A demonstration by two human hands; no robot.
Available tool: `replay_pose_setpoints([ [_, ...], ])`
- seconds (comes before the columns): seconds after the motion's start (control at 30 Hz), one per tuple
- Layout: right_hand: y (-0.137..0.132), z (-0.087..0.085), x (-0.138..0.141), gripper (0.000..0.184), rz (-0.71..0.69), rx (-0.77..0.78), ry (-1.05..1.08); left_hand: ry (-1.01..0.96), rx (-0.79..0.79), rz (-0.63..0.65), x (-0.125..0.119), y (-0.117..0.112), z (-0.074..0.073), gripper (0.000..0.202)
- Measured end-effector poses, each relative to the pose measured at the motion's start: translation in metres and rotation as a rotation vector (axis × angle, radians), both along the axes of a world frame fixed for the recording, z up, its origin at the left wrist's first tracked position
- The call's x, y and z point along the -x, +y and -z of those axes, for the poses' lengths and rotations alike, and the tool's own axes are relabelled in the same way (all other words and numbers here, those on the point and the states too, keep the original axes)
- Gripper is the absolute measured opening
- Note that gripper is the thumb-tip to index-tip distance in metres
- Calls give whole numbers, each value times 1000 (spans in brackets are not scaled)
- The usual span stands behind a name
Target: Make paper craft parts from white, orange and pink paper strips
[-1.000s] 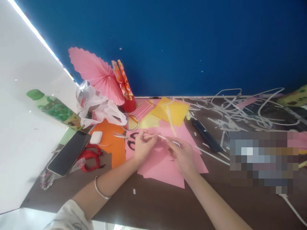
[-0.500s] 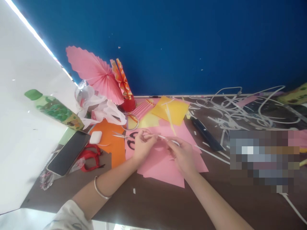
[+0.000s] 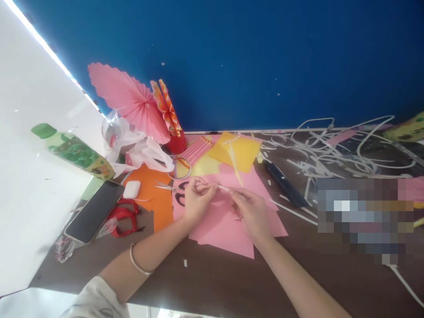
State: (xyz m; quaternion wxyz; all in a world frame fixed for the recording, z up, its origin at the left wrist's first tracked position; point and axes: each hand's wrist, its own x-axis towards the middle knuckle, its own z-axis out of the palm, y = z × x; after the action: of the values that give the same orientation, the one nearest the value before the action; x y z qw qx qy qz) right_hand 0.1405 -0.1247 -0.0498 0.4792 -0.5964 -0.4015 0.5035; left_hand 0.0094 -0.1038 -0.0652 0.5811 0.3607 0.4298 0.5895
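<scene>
A thin white strip (image 3: 223, 188) stretches between my two hands above the pink paper sheets (image 3: 228, 240). My left hand (image 3: 199, 201) is closed, pinching the strip's left end between thumb and finger. The other end sits in the closed fingertips of my right hand (image 3: 251, 212); its lower fingers curl under and are partly hidden. Just left of my left hand, scissors (image 3: 180, 199) with black handles lie spread apart, their blades over orange paper (image 3: 163, 219). A yellow sheet (image 3: 247, 154) with pale strips on it rests behind my hands.
At left lie a phone (image 3: 96, 212), a white case (image 3: 131, 189), red straps (image 3: 127, 221) and a green-capped bottle (image 3: 79, 154). Folded pink paper fans (image 3: 132, 99) stand behind a plastic bag (image 3: 149, 154). Tangled white strips (image 3: 331, 154) and a dark blue object (image 3: 285, 185) are to the right.
My right hand's fingers have shifted slightly on the strip, and less of it shows beyond them. My left hand is nearly still.
</scene>
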Motion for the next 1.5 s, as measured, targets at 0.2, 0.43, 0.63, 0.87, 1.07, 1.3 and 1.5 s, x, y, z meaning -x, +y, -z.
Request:
replay_pose_setpoints([
  [0.2,-1,-9,1,38,-2,23,-58,-82,8,4,0,1,0,32],
  [0.43,-2,-5,0,37,-22,15,11,-19,26,158,0,0,-1,26],
  [0.63,-4,-11,2,40,-55,22,-27,66,77,130,1,-1,2,27],
  [0.87,-4,-16,-1,34,-2,-58,-161,164,79,29,2,0,2,26],
  [1.07,-1,-14,-4,27,38,-146,-236,171,79,29,2,0,3,26],
  [1.3,2,-9,-5,21,40,-182,-242,158,77,44,1,-1,4,29],
  [1.5,5,-5,-6,20,43,-198,-259,163,68,57,1,-2,3,29],
])
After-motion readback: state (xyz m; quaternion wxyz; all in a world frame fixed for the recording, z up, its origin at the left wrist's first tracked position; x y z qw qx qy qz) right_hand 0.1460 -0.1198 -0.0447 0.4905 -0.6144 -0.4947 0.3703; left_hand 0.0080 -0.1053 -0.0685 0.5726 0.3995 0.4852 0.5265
